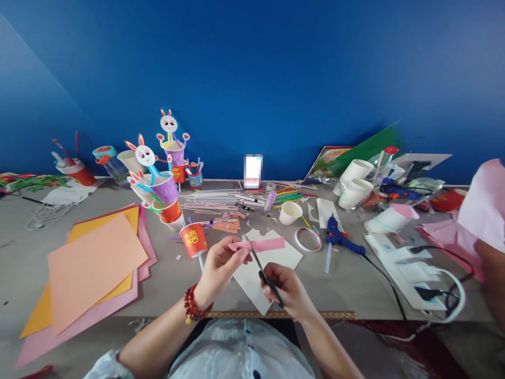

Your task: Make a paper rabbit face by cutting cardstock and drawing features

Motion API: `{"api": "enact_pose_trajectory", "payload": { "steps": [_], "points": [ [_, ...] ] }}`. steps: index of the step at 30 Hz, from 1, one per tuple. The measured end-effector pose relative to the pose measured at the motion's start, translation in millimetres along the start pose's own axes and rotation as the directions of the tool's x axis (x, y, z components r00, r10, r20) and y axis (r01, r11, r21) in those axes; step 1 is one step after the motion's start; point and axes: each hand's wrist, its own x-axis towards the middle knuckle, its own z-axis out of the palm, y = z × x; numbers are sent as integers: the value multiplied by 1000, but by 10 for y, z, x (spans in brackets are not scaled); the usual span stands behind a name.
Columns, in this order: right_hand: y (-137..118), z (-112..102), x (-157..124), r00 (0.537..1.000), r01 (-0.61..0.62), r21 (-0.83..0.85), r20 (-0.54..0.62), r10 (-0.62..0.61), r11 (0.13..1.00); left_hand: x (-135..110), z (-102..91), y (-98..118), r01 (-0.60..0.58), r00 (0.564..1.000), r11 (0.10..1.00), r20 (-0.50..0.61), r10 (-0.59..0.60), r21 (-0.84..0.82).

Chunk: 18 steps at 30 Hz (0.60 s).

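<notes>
My left hand (225, 266) pinches one end of a pink paper strip (268, 244), which points to the right. Black-handled scissors (268, 284) are gripped in my right hand (287, 288), their blades angled up and left across the strip near my left fingertips. Whether the blades are fully closed is hard to make out. Beneath both hands lies a white paper sheet (276, 263) with a cut upper edge. Just left of my left hand, a red paper cup (194, 241) with gold characters stands tilted on the table.
Stacked coloured paper (94, 268) covers the left side. Rabbit-faced cup figures (145, 156) stand behind it. A blue glue gun (340, 237), a tape roll (308, 240) and a power strip (406, 273) lie to the right. A person's arm (491, 263) shows at the right edge.
</notes>
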Motion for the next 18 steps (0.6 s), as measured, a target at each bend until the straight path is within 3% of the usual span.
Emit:
{"api": "enact_pose_trajectory", "payload": {
  "steps": [18],
  "points": [
    [48,-12,-1,999,3,-59,-33,-5,998,51,-2,148,-23,1000,1000,9,23,-11]
  ]
}}
